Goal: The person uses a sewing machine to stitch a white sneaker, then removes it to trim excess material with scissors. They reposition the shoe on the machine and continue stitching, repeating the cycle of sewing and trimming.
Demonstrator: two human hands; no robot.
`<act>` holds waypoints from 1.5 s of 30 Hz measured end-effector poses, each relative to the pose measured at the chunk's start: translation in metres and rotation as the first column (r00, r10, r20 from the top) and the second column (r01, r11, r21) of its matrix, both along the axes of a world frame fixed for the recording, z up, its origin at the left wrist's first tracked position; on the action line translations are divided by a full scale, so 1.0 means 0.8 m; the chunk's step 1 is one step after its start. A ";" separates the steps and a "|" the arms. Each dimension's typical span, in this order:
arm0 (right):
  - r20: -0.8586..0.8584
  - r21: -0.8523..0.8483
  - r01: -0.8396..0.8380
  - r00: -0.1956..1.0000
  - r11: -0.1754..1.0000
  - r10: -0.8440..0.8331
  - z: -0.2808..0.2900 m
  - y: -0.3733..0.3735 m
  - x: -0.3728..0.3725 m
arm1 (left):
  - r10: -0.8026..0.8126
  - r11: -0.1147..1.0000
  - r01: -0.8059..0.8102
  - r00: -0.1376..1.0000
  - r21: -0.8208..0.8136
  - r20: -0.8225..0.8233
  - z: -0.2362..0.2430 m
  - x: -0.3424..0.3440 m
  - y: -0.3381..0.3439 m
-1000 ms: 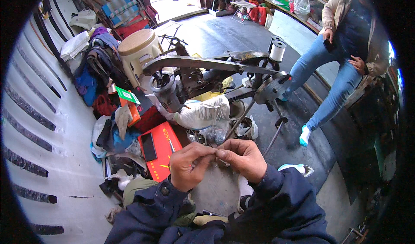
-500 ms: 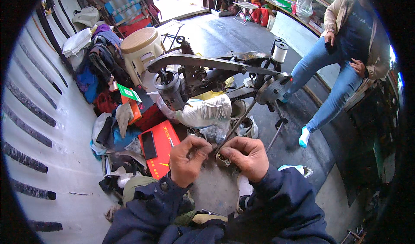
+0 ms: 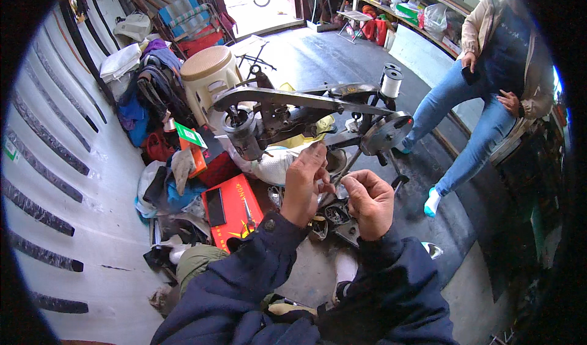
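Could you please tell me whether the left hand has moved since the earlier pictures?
Yes: judged against the red box, the left hand has moved up and right in view, now overlapping the white shoe.

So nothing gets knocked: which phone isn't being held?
The phone on the red box, left of the left hand; the other is in the co-worker's hand.

The shoe point(image 3: 273, 169) is white, the box point(image 3: 236, 205) red, the phone point(image 3: 215, 207) near its left edge black, the sleeves point(image 3: 241, 281) navy.
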State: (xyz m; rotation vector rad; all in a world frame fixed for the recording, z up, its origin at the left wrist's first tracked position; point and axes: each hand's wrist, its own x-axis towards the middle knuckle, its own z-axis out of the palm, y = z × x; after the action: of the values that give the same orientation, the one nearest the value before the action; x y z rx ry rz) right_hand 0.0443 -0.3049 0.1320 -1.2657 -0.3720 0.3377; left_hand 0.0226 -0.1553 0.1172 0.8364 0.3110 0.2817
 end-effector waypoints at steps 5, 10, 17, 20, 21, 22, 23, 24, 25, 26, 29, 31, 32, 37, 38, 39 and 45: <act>-0.008 -0.009 -0.028 1.000 1.000 0.028 0.003 -0.010 0.003 | 0.110 0.992 -0.113 0.992 0.054 0.064 -0.004 -0.005 -0.005; 0.043 -0.027 -0.014 0.999 1.000 0.015 0.006 -0.009 -0.002 | 0.283 0.875 -0.270 0.959 0.401 0.028 -0.009 -0.060 0.012; 0.285 -0.058 -0.021 0.958 0.998 0.037 0.028 0.027 -0.008 | 0.246 0.166 -0.453 0.879 0.876 0.408 0.005 -0.103 0.042; 0.474 -0.067 -0.031 0.879 0.997 0.059 0.039 0.058 -0.005 | 0.180 0.145 -0.393 0.913 0.908 0.366 0.014 -0.107 0.038; 0.532 -0.135 -0.034 0.840 0.990 0.101 0.042 0.064 -0.003 | 0.172 0.111 -0.373 0.920 0.921 0.352 0.017 -0.109 0.039; 0.585 -0.202 -0.033 0.797 0.979 0.148 0.043 0.068 -0.003 | 0.178 0.124 -0.389 0.914 0.913 0.365 0.020 -0.109 0.040; 0.563 -0.260 -0.065 0.800 0.963 0.206 0.043 0.071 -0.004 | 0.183 0.131 -0.407 0.906 0.904 0.381 0.023 -0.109 0.042; 0.563 -0.271 -0.046 0.802 0.961 0.197 0.042 0.075 -0.005 | 0.195 0.143 -0.422 0.899 0.895 0.392 0.025 -0.108 0.045; 0.582 -0.257 -0.039 0.791 0.966 0.187 0.039 0.079 -0.005 | 0.201 0.155 -0.446 0.888 0.882 0.413 0.026 -0.106 0.049; 0.601 -0.249 -0.029 0.779 0.968 0.178 0.035 0.084 -0.005 | 0.213 0.174 -0.465 0.878 0.868 0.428 0.025 -0.103 0.053; 0.575 -0.224 -0.044 0.800 0.974 0.169 0.025 0.089 -0.001 | 0.244 0.231 -0.471 0.875 0.851 0.418 0.019 -0.098 0.061; 0.574 -0.229 -0.045 0.800 0.972 0.172 0.020 0.090 0.003 | 0.232 0.273 -0.463 0.882 0.843 0.409 0.012 -0.096 0.066; 0.579 -0.248 -0.047 0.793 0.968 0.188 0.018 0.089 0.005 | 0.252 0.303 -0.451 0.887 0.840 0.386 0.008 -0.096 0.067; 0.549 -0.274 -0.068 0.808 0.959 0.214 0.013 0.091 0.007 | 0.276 0.377 -0.442 0.893 0.814 0.357 -0.009 -0.091 0.073; 0.546 -0.277 -0.065 0.811 0.959 0.212 0.013 0.091 0.007 | 0.272 0.408 -0.441 0.894 0.799 0.355 -0.010 -0.091 0.073; 0.553 -0.267 -0.073 0.805 0.961 0.214 0.012 0.092 0.008 | 0.267 0.438 -0.440 0.896 0.784 0.354 -0.011 -0.091 0.072; 0.366 -0.286 -0.141 0.898 0.948 0.245 0.010 0.091 0.006 | 0.246 0.594 -0.368 0.930 0.716 0.275 -0.015 -0.097 0.076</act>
State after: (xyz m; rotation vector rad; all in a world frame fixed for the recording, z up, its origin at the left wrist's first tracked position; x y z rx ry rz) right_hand 0.0492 -0.2324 0.1399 -1.5562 -0.8309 0.3020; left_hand -0.0553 -0.0944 0.1052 1.6010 0.1859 0.8456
